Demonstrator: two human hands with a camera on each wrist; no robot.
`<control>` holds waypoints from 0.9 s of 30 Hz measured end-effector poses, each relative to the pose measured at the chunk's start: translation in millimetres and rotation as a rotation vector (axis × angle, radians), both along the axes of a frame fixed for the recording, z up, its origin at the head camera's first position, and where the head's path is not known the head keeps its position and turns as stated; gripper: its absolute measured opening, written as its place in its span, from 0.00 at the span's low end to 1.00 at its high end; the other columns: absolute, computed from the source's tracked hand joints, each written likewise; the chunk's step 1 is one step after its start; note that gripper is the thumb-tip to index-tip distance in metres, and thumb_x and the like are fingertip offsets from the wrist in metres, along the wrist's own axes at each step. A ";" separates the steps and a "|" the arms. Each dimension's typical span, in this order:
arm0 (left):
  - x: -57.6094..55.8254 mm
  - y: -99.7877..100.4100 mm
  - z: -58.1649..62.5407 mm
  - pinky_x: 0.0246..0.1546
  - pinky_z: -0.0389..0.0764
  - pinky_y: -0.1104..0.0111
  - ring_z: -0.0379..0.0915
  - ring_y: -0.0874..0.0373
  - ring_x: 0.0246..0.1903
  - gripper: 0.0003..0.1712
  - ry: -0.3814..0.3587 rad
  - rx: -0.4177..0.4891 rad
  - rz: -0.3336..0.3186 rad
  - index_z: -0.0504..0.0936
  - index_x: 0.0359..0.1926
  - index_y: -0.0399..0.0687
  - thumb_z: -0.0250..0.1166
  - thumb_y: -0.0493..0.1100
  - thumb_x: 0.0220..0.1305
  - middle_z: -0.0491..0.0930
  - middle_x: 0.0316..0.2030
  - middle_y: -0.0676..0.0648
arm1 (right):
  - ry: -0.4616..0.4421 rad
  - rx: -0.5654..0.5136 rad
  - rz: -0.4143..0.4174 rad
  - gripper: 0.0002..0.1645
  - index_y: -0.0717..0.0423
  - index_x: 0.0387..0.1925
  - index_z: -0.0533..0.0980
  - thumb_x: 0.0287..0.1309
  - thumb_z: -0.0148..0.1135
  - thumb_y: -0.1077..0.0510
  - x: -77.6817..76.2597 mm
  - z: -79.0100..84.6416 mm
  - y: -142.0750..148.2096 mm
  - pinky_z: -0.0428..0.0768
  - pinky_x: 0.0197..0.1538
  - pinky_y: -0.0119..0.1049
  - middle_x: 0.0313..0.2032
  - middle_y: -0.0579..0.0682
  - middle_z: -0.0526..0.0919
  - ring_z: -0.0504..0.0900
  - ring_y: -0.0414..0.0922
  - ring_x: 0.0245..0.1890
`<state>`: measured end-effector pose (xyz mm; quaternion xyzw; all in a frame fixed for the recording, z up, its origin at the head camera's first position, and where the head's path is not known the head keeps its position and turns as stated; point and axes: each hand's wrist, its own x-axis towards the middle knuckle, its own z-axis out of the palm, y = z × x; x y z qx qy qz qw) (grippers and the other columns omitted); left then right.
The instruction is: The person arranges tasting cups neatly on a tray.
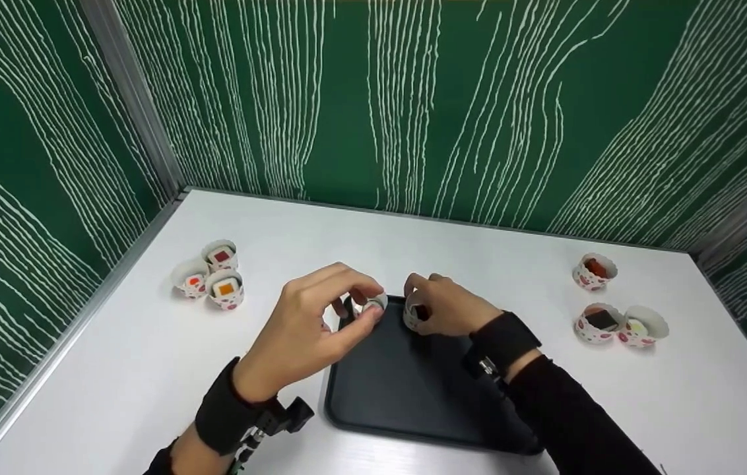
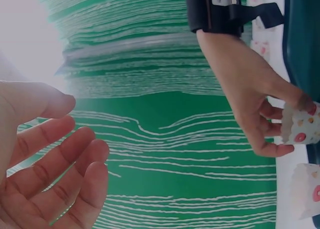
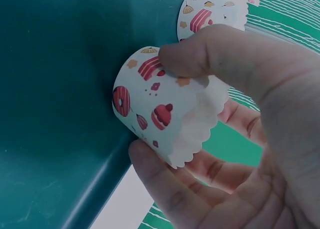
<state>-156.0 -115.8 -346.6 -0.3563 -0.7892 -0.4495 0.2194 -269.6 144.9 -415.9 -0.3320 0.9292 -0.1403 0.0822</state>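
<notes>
Just at the far edge of the tray (image 1: 406,396), pinched between thumb and fingers of the right hand (image 1: 449,305): a white paper cup (image 3: 155,94), scalloped at the rim, printed with red cakes and doughnuts. Beside it, near the tray's far left corner, a matching cup (image 3: 205,14). Above that corner, loosely spread with thumb apart and nothing gripped, the left hand (image 1: 314,326). Underneath, dark, smooth tray, rounded at the corners, raised along the lip. Left of the tray, three clustered cups (image 1: 227,302), with small white blocks inside, topped in red or orange. Right of it, three further cups (image 1: 592,333), two adjoining, one farther back. All around the tray, smooth white tabletop (image 1: 83,369); beyond, green walls (image 1: 340,99) streaked with wavering white lines, grey metal strips (image 1: 128,86) at the corners.
</notes>
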 end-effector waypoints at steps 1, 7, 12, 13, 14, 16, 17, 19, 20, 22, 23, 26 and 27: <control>0.0 0.1 0.1 0.35 0.86 0.69 0.82 0.66 0.37 0.06 0.000 0.001 -0.002 0.88 0.46 0.48 0.72 0.37 0.70 0.87 0.39 0.51 | -0.001 0.001 0.000 0.25 0.58 0.53 0.80 0.52 0.76 0.63 0.1 0.1 0.1 0.80 0.47 0.46 0.43 0.53 0.83 0.78 0.53 0.46; -0.4 1.0 -0.3 0.35 0.86 0.70 0.82 0.66 0.36 0.06 -0.006 0.006 -0.008 0.88 0.46 0.47 0.73 0.36 0.69 0.87 0.39 0.51 | 0.002 0.004 0.030 0.19 0.58 0.49 0.85 0.53 0.75 0.63 1.0 -0.2 0.8 0.80 0.50 0.48 0.55 0.53 0.82 0.79 0.55 0.50; -0.3 0.9 -0.4 0.36 0.86 0.70 0.82 0.67 0.36 0.06 -0.021 0.001 -0.011 0.88 0.46 0.47 0.72 0.36 0.69 0.87 0.39 0.51 | -0.008 0.009 0.029 0.18 0.59 0.50 0.87 0.55 0.75 0.62 1.8 -0.2 1.1 0.82 0.53 0.51 0.59 0.55 0.82 0.80 0.57 0.53; -0.3 0.9 -0.5 0.36 0.87 0.70 0.82 0.67 0.36 0.06 -0.023 0.001 -0.013 0.88 0.46 0.47 0.72 0.36 0.70 0.87 0.39 0.51 | -0.013 0.009 0.024 0.19 0.59 0.50 0.87 0.55 0.75 0.62 2.1 0.3 1.0 0.82 0.53 0.52 0.59 0.56 0.82 0.80 0.57 0.54; -0.2 0.9 -0.5 0.36 0.87 0.70 0.82 0.67 0.36 0.06 -0.025 -0.001 -0.013 0.88 0.46 0.47 0.72 0.36 0.70 0.87 0.39 0.51 | -0.015 0.009 0.025 0.19 0.59 0.50 0.87 0.56 0.74 0.62 2.1 0.5 1.0 0.82 0.54 0.52 0.60 0.56 0.82 0.80 0.57 0.54; -0.4 1.1 -1.1 0.35 0.87 0.69 0.82 0.66 0.36 0.06 -0.021 0.003 -0.015 0.88 0.46 0.47 0.72 0.36 0.70 0.87 0.39 0.51 | -0.008 0.010 0.033 0.18 0.59 0.50 0.87 0.55 0.74 0.63 2.2 0.3 1.0 0.82 0.54 0.53 0.60 0.56 0.82 0.80 0.58 0.55; -0.5 1.0 -1.3 0.35 0.87 0.69 0.82 0.66 0.36 0.06 -0.021 0.004 -0.016 0.88 0.46 0.47 0.72 0.36 0.70 0.87 0.39 0.51 | -0.009 0.010 0.035 0.18 0.59 0.49 0.88 0.55 0.74 0.63 2.2 0.3 1.2 0.82 0.55 0.53 0.59 0.56 0.82 0.80 0.58 0.55; -0.6 1.0 -1.6 0.35 0.87 0.69 0.82 0.66 0.36 0.05 -0.019 0.006 -0.017 0.88 0.46 0.47 0.71 0.37 0.71 0.86 0.39 0.51 | -0.018 0.008 0.033 0.18 0.59 0.50 0.87 0.56 0.73 0.63 2.3 0.2 1.5 0.82 0.55 0.53 0.59 0.56 0.82 0.80 0.58 0.55; -0.6 1.0 -1.7 0.35 0.87 0.69 0.82 0.65 0.36 0.05 -0.017 0.005 -0.017 0.88 0.46 0.47 0.71 0.37 0.71 0.86 0.39 0.51 | -0.017 0.009 0.036 0.18 0.59 0.49 0.88 0.56 0.73 0.63 2.3 0.0 1.6 0.82 0.55 0.53 0.59 0.56 0.82 0.80 0.58 0.55; -0.7 1.3 -2.2 0.35 0.87 0.68 0.82 0.64 0.35 0.04 -0.015 0.005 -0.021 0.88 0.45 0.47 0.71 0.38 0.71 0.86 0.39 0.51 | -0.028 0.009 0.029 0.18 0.59 0.50 0.87 0.57 0.73 0.62 2.7 0.2 1.9 0.81 0.55 0.52 0.59 0.56 0.82 0.80 0.58 0.56; -0.7 1.4 -2.5 0.35 0.87 0.68 0.82 0.63 0.35 0.04 -0.013 0.003 -0.021 0.88 0.45 0.47 0.71 0.38 0.71 0.86 0.39 0.51 | -0.034 0.009 0.026 0.18 0.59 0.50 0.87 0.57 0.73 0.62 2.8 0.2 2.0 0.81 0.55 0.52 0.60 0.56 0.82 0.80 0.58 0.56; -0.8 2.1 -3.1 0.34 0.86 0.68 0.82 0.64 0.35 0.05 -0.008 -0.002 -0.021 0.88 0.45 0.47 0.71 0.36 0.70 0.86 0.39 0.50 | -0.031 0.011 0.028 0.18 0.58 0.50 0.88 0.58 0.72 0.61 2.5 -0.1 3.0 0.81 0.55 0.52 0.61 0.56 0.82 0.80 0.58 0.56; -1.0 2.3 -3.3 0.34 0.86 0.68 0.82 0.64 0.35 0.05 -0.007 -0.004 -0.022 0.88 0.45 0.47 0.71 0.36 0.70 0.86 0.39 0.50 | -0.030 0.013 0.029 0.18 0.58 0.51 0.88 0.58 0.72 0.61 2.2 -0.4 3.4 0.81 0.56 0.53 0.61 0.56 0.82 0.80 0.58 0.57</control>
